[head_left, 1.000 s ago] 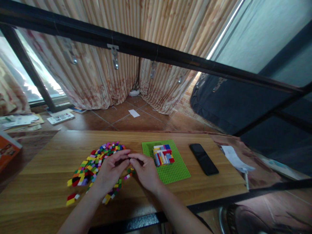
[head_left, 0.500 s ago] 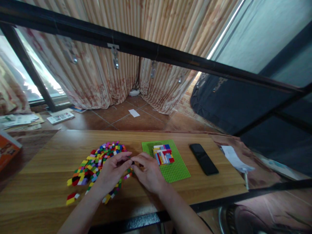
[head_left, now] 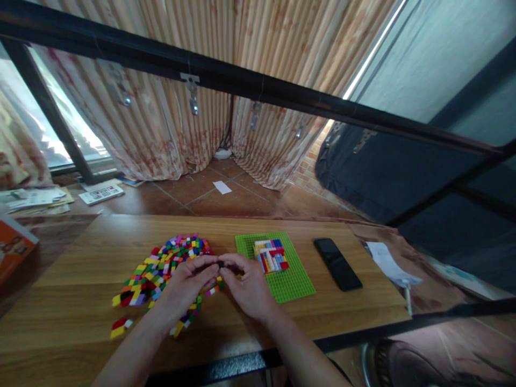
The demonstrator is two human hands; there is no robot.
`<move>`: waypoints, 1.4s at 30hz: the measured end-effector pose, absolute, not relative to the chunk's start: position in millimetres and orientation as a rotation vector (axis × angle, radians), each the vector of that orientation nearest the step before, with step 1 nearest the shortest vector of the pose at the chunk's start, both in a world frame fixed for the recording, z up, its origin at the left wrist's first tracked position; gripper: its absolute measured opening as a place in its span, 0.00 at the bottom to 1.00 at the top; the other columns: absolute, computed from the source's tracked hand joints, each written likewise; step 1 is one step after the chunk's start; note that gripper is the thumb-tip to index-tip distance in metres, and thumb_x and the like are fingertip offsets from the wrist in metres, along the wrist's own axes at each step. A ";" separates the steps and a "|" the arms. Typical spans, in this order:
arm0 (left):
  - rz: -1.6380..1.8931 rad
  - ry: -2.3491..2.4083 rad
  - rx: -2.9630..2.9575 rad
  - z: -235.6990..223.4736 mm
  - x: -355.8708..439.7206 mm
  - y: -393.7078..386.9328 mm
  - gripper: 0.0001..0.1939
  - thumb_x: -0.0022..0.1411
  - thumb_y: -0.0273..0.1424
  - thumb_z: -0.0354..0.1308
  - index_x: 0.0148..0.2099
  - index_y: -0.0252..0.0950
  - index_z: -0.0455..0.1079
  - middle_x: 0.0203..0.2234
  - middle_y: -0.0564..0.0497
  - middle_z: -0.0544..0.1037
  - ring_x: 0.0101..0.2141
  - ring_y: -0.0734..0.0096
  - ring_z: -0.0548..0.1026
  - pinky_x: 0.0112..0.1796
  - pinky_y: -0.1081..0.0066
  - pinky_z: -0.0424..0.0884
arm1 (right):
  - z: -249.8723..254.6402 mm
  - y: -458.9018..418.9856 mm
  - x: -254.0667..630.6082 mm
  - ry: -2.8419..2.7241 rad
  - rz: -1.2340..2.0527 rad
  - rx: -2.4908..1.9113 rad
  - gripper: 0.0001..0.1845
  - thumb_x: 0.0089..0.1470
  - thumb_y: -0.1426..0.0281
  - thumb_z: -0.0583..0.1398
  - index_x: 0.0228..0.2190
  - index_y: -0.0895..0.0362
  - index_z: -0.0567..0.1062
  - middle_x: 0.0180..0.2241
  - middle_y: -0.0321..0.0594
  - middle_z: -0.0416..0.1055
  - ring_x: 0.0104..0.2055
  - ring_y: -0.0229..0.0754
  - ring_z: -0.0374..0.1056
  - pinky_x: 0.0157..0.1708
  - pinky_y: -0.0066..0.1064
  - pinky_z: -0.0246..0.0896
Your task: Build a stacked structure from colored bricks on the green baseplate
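Fingertips of my left hand (head_left: 187, 285) and my right hand (head_left: 248, 285) meet over the table, pinching a small dark toy brick (head_left: 220, 264) between them. Its exact colour and shape are mostly covered by the fingers. Under and behind my left hand spreads a pile of loose, many-coloured toy bricks (head_left: 177, 250). Just right of my right hand lies a green baseplate (head_left: 296, 277). It carries a low block of joined bricks (head_left: 272, 255) in red, white, blue and yellow.
A black phone (head_left: 337, 264) lies right of the baseplate on the wooden table (head_left: 363, 314). A dark metal bar (head_left: 258, 88) crosses above the far side. White paper (head_left: 389, 263) sits past the right edge, and an orange box (head_left: 14, 247) stands at far left.
My left fingers have closed in toward the right fingertips around the small dark brick. The pile, baseplate and phone stay in place.
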State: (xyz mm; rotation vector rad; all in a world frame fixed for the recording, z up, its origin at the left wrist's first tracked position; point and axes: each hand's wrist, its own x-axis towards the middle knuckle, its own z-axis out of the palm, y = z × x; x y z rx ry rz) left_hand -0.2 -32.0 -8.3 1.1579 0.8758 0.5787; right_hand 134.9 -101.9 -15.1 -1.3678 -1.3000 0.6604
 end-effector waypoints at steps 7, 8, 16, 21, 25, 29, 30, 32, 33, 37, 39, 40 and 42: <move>0.569 0.893 1.173 -9.0 -0.6 -31.2 0.20 0.46 0.40 0.66 0.40 0.34 0.76 0.22 0.54 0.74 0.22 0.78 0.65 0.24 0.77 0.58 | -12.1 -101.6 140.0 -1.446 0.498 -1.427 0.12 0.57 0.74 0.57 0.42 0.51 0.76 0.38 0.37 0.75 0.40 0.38 0.71 0.42 0.31 0.66; 0.570 0.900 1.181 -7.5 -0.5 -31.7 0.20 0.46 0.41 0.66 0.40 0.33 0.76 0.22 0.54 0.73 0.22 0.78 0.65 0.24 0.77 0.58 | -10.4 -101.4 146.2 -1.472 0.435 -1.445 0.12 0.58 0.73 0.57 0.42 0.51 0.76 0.39 0.38 0.74 0.41 0.39 0.70 0.42 0.31 0.66; 0.552 0.941 1.302 -5.0 -2.5 -30.6 0.24 0.47 0.45 0.64 0.42 0.34 0.76 0.24 0.53 0.74 0.25 0.73 0.68 0.27 0.75 0.61 | -18.4 -107.5 233.7 -1.376 0.114 -1.720 0.10 0.57 0.69 0.58 0.39 0.51 0.78 0.41 0.43 0.70 0.44 0.45 0.67 0.46 0.39 0.65; 0.520 0.934 1.358 -9.4 -3.2 -29.3 0.24 0.49 0.46 0.62 0.43 0.34 0.76 0.25 0.53 0.74 0.26 0.73 0.69 0.27 0.75 0.62 | -31.8 -111.7 255.1 -1.403 0.139 -1.807 0.11 0.56 0.70 0.57 0.38 0.53 0.79 0.41 0.44 0.69 0.45 0.45 0.66 0.47 0.40 0.64; 0.506 0.941 1.385 -9.5 -3.4 -29.3 0.24 0.50 0.46 0.61 0.44 0.35 0.75 0.26 0.52 0.75 0.27 0.71 0.70 0.29 0.74 0.64 | -33.5 -110.4 254.1 -1.425 0.115 -1.818 0.11 0.55 0.71 0.57 0.38 0.53 0.79 0.41 0.44 0.69 0.46 0.45 0.65 0.48 0.40 0.63; 0.512 0.930 1.404 -13.6 -3.1 -27.4 0.23 0.51 0.46 0.62 0.43 0.35 0.75 0.24 0.53 0.75 0.26 0.72 0.70 0.28 0.74 0.63 | -34.1 -106.7 252.0 -1.453 0.100 -1.837 0.12 0.55 0.71 0.58 0.39 0.51 0.80 0.43 0.44 0.68 0.48 0.47 0.63 0.49 0.41 0.62; 0.512 0.928 1.408 -15.3 -3.3 -26.8 0.22 0.51 0.45 0.62 0.43 0.35 0.75 0.24 0.53 0.75 0.26 0.72 0.70 0.27 0.74 0.63 | -34.4 -105.9 251.8 -1.458 0.102 -1.845 0.12 0.56 0.71 0.58 0.39 0.51 0.80 0.43 0.44 0.68 0.48 0.47 0.63 0.49 0.42 0.62; 0.502 0.921 1.417 -18.7 -4.2 -25.7 0.22 0.52 0.45 0.61 0.44 0.35 0.75 0.25 0.52 0.76 0.26 0.71 0.71 0.27 0.74 0.63 | -34.9 -104.6 251.8 -1.466 0.109 -1.855 0.12 0.56 0.71 0.58 0.39 0.49 0.80 0.44 0.44 0.68 0.48 0.47 0.63 0.49 0.42 0.62; 0.497 0.915 1.419 -20.0 -4.9 -25.4 0.21 0.53 0.44 0.61 0.45 0.36 0.75 0.25 0.52 0.76 0.26 0.71 0.71 0.27 0.74 0.64 | -34.9 -104.2 251.9 -1.466 0.113 -1.858 0.12 0.56 0.71 0.58 0.39 0.49 0.80 0.44 0.44 0.68 0.48 0.47 0.63 0.49 0.42 0.62; 0.493 0.900 1.406 -21.2 -6.6 -26.0 0.21 0.52 0.43 0.62 0.45 0.36 0.75 0.25 0.53 0.76 0.26 0.72 0.70 0.27 0.75 0.63 | -33.4 -104.5 253.0 -1.480 0.128 -1.850 0.12 0.55 0.71 0.58 0.39 0.50 0.80 0.44 0.43 0.68 0.49 0.47 0.63 0.50 0.41 0.61; 0.502 0.908 1.399 -19.6 -6.3 -26.9 0.21 0.51 0.43 0.63 0.44 0.36 0.75 0.25 0.53 0.76 0.25 0.73 0.70 0.27 0.75 0.63 | -32.5 -104.9 253.6 -1.505 0.135 -1.845 0.12 0.56 0.72 0.57 0.39 0.50 0.80 0.44 0.44 0.67 0.49 0.47 0.62 0.51 0.41 0.61; 0.509 0.911 1.401 -18.8 -6.0 -27.2 0.21 0.51 0.43 0.63 0.43 0.36 0.75 0.25 0.53 0.76 0.25 0.73 0.69 0.27 0.75 0.63 | -32.2 -105.0 253.9 -1.517 0.138 -1.845 0.13 0.56 0.72 0.57 0.39 0.51 0.80 0.45 0.44 0.67 0.50 0.47 0.62 0.51 0.42 0.60; 0.516 0.913 1.409 -17.8 -5.4 -27.4 0.21 0.50 0.43 0.63 0.43 0.35 0.76 0.25 0.53 0.76 0.24 0.73 0.69 0.26 0.75 0.63 | -32.0 -104.9 254.5 -1.534 0.140 -1.851 0.13 0.57 0.71 0.57 0.39 0.51 0.80 0.45 0.44 0.67 0.50 0.47 0.62 0.51 0.42 0.60</move>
